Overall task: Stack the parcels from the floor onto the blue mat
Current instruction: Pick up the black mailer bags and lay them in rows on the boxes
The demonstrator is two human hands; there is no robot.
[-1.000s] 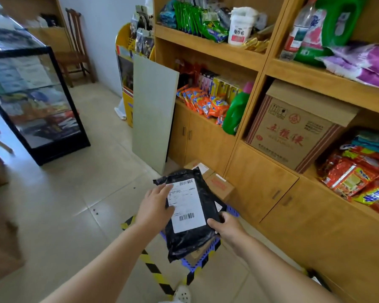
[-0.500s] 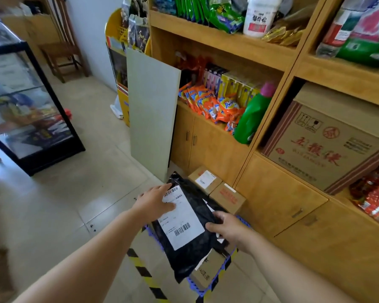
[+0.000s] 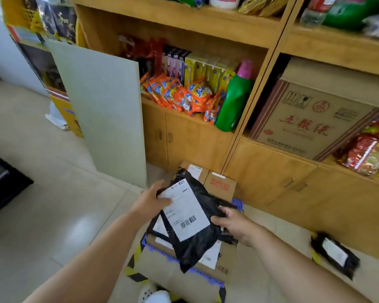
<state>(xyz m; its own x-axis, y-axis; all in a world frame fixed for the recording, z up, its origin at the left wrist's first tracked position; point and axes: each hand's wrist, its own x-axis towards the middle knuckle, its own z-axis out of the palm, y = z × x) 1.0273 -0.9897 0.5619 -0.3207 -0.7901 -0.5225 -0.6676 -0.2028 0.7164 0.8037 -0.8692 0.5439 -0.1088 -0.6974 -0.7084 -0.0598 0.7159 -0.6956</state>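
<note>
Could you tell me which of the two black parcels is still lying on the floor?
The smaller black parcel at far right; the larger black parcel is held in both hands.

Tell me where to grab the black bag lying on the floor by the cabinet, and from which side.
Probably take the black bag by its long edges, coming down from above. It lies flat, label up, with open floor beside it, so fingers could likely slip under its soft sides.

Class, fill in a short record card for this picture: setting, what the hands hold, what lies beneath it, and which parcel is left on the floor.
Setting: shop floor beside wooden shelves
Left hand: grips black parcel at its left edge
Right hand: grips its right edge
Beneath: cardboard boxes on blue mat
Left on floor: small black parcel, at the right
</note>
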